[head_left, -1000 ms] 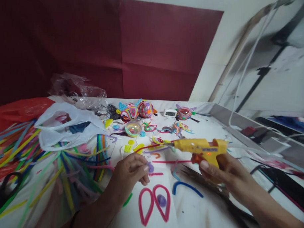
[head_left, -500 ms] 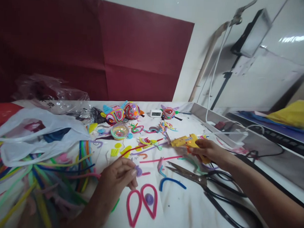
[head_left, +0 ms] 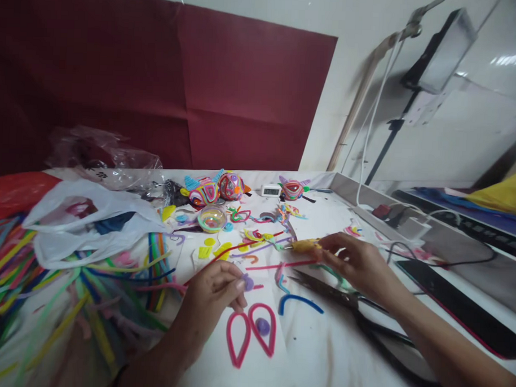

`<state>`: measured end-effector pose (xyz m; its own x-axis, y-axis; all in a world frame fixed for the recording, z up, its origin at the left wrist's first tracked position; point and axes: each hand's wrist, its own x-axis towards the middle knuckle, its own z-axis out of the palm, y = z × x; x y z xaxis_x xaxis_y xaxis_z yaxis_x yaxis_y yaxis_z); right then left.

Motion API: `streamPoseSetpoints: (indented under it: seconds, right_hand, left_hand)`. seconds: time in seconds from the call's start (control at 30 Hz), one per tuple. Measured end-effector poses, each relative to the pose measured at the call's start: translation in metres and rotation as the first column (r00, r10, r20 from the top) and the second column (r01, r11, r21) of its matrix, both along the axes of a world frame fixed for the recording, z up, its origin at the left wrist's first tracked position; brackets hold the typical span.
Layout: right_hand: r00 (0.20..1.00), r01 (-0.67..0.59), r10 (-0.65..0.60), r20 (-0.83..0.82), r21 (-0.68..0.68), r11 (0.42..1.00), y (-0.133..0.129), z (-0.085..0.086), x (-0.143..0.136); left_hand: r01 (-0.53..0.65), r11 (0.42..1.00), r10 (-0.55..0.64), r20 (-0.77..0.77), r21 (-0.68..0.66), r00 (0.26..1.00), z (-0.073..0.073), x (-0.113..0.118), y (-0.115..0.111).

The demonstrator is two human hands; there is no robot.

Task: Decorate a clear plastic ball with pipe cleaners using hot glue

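Pinched between the thumb and fingers of my left hand [head_left: 216, 288] is a small purple pipe-cleaner coil [head_left: 247, 282]. My right hand [head_left: 351, 256] is closed around a yellow hot glue gun [head_left: 303, 246], its metal nozzle pointing left; the fingers partly cover its body. Below my left hand, two pink teardrop pipe-cleaner loops [head_left: 238, 339] lie on white paper. A second purple coil [head_left: 262, 327] sits inside the right-hand loop. Black-handled scissors [head_left: 334, 292] lie under my right forearm. A bent blue pipe cleaner [head_left: 300, 299] rests left of them.
Loose pipe cleaners [head_left: 85, 289] and a white plastic bag [head_left: 92, 216] fill the left. Decorated balls [head_left: 233, 185], a clear dome [head_left: 212, 218] and a small digital clock [head_left: 271, 190] stand at the back. A black phone [head_left: 457, 308] and cables lie at right.
The glue gun has turned in my right hand, so less of its body shows. My left hand still pinches the purple coil. The whole view has shifted slightly.
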<state>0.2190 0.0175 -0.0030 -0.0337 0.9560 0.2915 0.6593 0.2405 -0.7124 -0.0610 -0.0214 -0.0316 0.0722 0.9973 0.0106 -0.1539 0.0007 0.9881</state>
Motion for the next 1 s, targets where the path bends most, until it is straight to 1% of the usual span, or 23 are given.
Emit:
streamPoseSetpoints:
  seconds: [0.07, 0.1, 0.13, 0.23, 0.3, 0.4, 0.5, 0.6, 0.77, 0.87, 1.0]
  right_hand:
    - [0.989, -0.136, 0.133, -0.065, -0.046, 0.990, -0.019, 0.000, -0.031]
    - [0.959, -0.261, 0.245, -0.145, -0.102, 0.960, -0.027, -0.002, -0.047]
    - [0.921, -0.352, 0.321, -0.219, -0.121, 0.928, -0.034, -0.004, -0.063]
    - [0.865, -0.427, 0.333, -0.376, -0.201, 0.881, -0.046, -0.016, -0.098]
    - [0.823, -0.446, 0.301, -0.482, -0.221, 0.867, -0.046, -0.023, -0.111]
    - [0.772, -0.429, 0.262, -0.579, -0.171, 0.887, -0.040, -0.029, -0.119]
    - [0.764, -0.398, 0.240, -0.599, -0.145, 0.906, -0.036, -0.030, -0.121]
    - [0.754, -0.384, 0.234, -0.613, -0.123, 0.915, -0.034, -0.031, -0.123]
    - [0.681, -0.426, 0.247, -0.689, -0.099, 0.899, -0.035, -0.036, -0.126]
    - [0.666, -0.417, 0.215, -0.715, -0.117, 0.901, -0.036, -0.036, -0.127]
    - [0.641, -0.464, 0.205, -0.740, -0.162, 0.871, -0.036, -0.035, -0.126]
  left_hand:
    - [0.032, 0.999, -0.032, 0.001, -0.001, 0.999, -0.002, -0.001, 0.000]
    - [0.043, 0.999, -0.043, 0.001, -0.002, 0.999, -0.002, -0.001, 0.000]
    - [0.044, 0.999, -0.044, 0.002, -0.003, 0.999, -0.003, -0.001, 0.000]
    - [0.028, 1.000, -0.028, 0.002, 0.003, 1.000, -0.004, 0.000, 0.001]
    - [0.018, 1.000, -0.018, -0.001, 0.018, 1.000, -0.004, 0.001, 0.001]
    - [0.006, 1.000, -0.006, -0.009, 0.015, 1.000, -0.001, 0.001, 0.001]
    - [-0.004, 1.000, 0.003, -0.019, -0.016, 1.000, 0.000, 0.001, 0.001]
    - [-0.036, 0.999, 0.036, -0.008, -0.012, 0.999, -0.003, 0.002, 0.001]
    - [-0.057, 0.998, 0.057, 0.012, -0.024, 0.998, -0.008, 0.004, 0.002]
    - [-0.054, 0.998, 0.054, 0.004, -0.035, 0.999, -0.009, 0.004, 0.002]
    - [-0.030, 0.999, 0.029, -0.017, -0.033, 0.999, -0.008, 0.004, 0.002]
